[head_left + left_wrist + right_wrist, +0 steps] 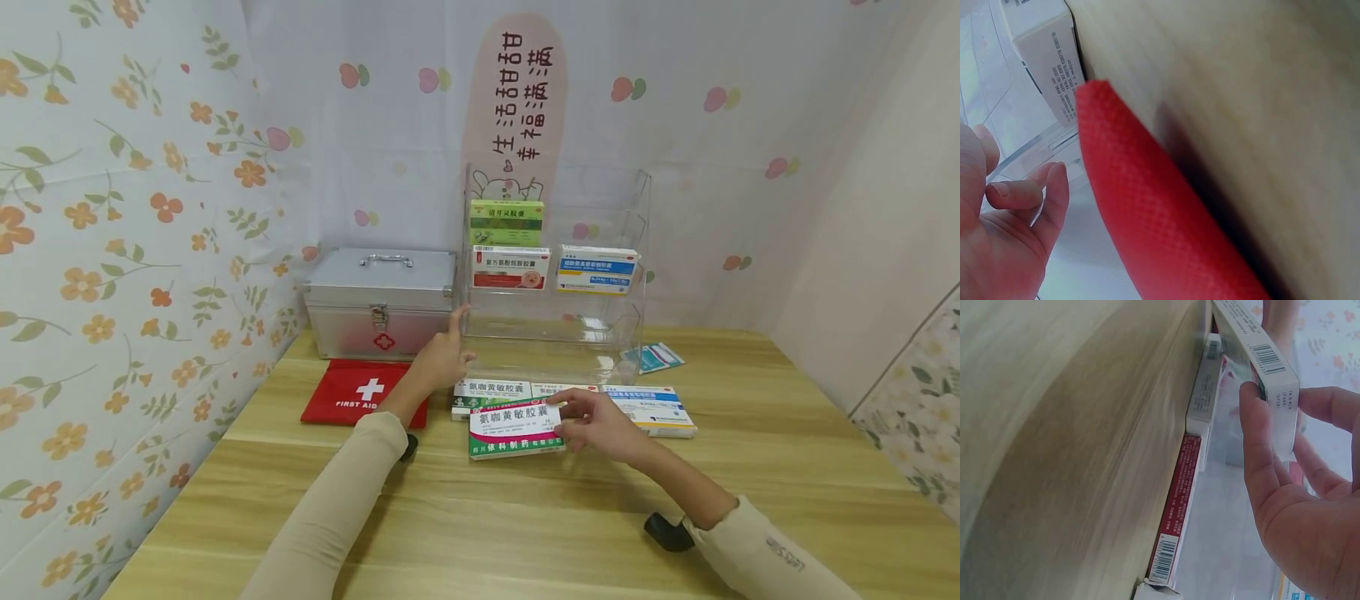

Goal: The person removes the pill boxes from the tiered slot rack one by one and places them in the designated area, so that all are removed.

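A: Where is the right hand point(600, 423), and does it have hold of anything?

B: Yes, it pinches a flat white cardboard medicine box with magenta and green bands point(513, 433) by its right end, digits on both sides. The box leans back with its printed face up, in front of the row of cartons; I can't tell whether its lower edge meets the pale wood-grain worktop point(487, 533)

A: And the left hand point(442, 358)?

B: It is beside the left edge of a clear plastic tiered rack point(555, 329), index finger stretched upward, the other fingers loosely bent. I see nothing in its grip, and can't tell whether it touches the rack

A: Which cartons make up that row?

B: A white-and-green carton point(492, 389) at the left, a white carton with a dark-red side point(1175, 506) in the middle, and a blue, white and yellow carton point(656, 412) at the right, all along the rack's foot

A: What does the rack hold?

B: A light-green box point(506, 223) up top, with a white-and-red box point(511, 268) and a blue-and-white box point(597, 270) lower down

A: Anything to the left?

B: A silver metal case point(378, 304), with a red fabric first-aid pouch point(360, 396) in front of it
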The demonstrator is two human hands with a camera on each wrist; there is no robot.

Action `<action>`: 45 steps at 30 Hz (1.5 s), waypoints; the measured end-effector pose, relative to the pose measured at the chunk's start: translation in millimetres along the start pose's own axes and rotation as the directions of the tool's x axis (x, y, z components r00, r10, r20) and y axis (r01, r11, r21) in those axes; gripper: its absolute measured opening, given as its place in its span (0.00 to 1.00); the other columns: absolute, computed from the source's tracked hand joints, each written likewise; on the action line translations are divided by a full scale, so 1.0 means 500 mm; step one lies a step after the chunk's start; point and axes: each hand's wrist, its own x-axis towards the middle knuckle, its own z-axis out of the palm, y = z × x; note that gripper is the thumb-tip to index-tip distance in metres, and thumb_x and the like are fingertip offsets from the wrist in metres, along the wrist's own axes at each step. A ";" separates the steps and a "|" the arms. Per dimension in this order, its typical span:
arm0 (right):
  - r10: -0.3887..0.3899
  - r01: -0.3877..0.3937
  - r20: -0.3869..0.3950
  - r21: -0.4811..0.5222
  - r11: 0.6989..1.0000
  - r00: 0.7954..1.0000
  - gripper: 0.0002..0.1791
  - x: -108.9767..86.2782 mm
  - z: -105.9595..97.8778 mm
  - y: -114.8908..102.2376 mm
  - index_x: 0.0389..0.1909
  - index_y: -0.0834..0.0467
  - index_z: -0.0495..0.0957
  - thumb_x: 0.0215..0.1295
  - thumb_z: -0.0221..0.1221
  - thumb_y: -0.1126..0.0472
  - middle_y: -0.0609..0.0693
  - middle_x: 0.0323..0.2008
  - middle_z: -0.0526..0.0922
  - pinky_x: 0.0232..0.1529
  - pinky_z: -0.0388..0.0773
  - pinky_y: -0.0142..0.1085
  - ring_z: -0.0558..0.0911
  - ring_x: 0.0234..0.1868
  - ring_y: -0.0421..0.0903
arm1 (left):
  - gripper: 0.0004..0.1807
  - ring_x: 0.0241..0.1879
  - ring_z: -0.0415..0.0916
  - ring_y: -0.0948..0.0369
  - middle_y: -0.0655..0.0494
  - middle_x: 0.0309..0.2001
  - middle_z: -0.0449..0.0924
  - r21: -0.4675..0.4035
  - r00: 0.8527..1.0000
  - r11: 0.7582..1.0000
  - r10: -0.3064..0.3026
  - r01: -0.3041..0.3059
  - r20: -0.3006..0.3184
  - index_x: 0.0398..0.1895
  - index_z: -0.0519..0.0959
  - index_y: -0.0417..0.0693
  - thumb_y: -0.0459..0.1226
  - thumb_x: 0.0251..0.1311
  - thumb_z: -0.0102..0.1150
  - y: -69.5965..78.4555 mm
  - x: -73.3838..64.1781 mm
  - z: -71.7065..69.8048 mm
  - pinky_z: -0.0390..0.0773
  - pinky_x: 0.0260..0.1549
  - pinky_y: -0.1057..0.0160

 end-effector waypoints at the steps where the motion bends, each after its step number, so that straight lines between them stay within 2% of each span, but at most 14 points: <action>1: 0.004 -0.004 0.005 0.006 1.000 1.000 0.23 0.000 0.002 0.000 0.60 0.64 0.75 0.64 0.64 0.64 0.63 0.47 0.82 0.31 0.83 0.41 0.82 0.37 0.50 | 0.50 0.18 0.71 0.56 0.47 0.23 0.73 0.003 1.000 1.000 -0.001 0.001 0.003 0.76 0.34 0.62 0.37 0.66 0.61 0.000 0.000 0.000 0.73 0.18 0.61; 13: 0.051 -0.055 0.084 0.051 0.997 0.995 0.23 0.003 0.030 0.006 0.58 0.69 0.73 0.63 0.64 0.66 0.59 0.40 0.82 0.31 0.83 0.44 0.83 0.30 0.49 | 0.50 0.18 0.71 0.57 0.49 0.21 0.73 0.026 1.000 1.000 0.004 -0.004 -0.001 0.75 0.34 0.64 0.37 0.66 0.61 -0.007 -0.001 0.004 0.73 0.19 0.62; 23: 0.118 -0.135 0.168 0.098 0.986 0.979 0.22 0.013 0.042 0.007 0.58 0.69 0.70 0.64 0.60 0.69 0.58 0.36 0.85 0.34 0.84 0.45 0.86 0.32 0.52 | 0.50 0.19 0.72 0.56 0.48 0.23 0.74 0.019 1.000 1.000 -0.002 0.002 0.006 0.76 0.34 0.64 0.38 0.66 0.62 -0.009 0.002 0.007 0.74 0.20 0.61; 32: 0.160 -0.171 0.171 0.052 0.984 0.972 0.20 0.030 0.043 0.007 0.56 0.64 0.74 0.64 0.62 0.67 0.56 0.35 0.85 0.35 0.84 0.44 0.86 0.32 0.52 | 0.50 0.19 0.73 0.56 0.47 0.25 0.75 0.008 1.000 1.000 0.006 -0.006 0.007 0.75 0.34 0.64 0.38 0.66 0.62 -0.003 0.003 0.003 0.75 0.21 0.61; 40: 0.149 -0.158 0.182 0.034 0.987 0.972 0.20 0.040 0.041 0.009 0.57 0.64 0.77 0.64 0.64 0.66 0.55 0.32 0.84 0.34 0.84 0.44 0.86 0.30 0.51 | 0.50 0.19 0.74 0.56 0.46 0.28 0.75 -0.011 1.000 1.000 -0.004 0.004 0.010 0.75 0.34 0.66 0.38 0.66 0.62 -0.003 0.001 0.003 0.76 0.21 0.61; 45: 0.143 -0.149 0.173 0.023 0.989 0.974 0.20 0.047 0.041 0.010 0.57 0.65 0.77 0.64 0.64 0.67 0.55 0.32 0.84 0.32 0.84 0.44 0.85 0.29 0.49 | 0.50 0.20 0.74 0.56 0.47 0.27 0.75 0.008 1.000 1.000 -0.003 0.003 0.007 0.76 0.34 0.65 0.39 0.66 0.62 -0.005 0.001 0.004 0.76 0.22 0.61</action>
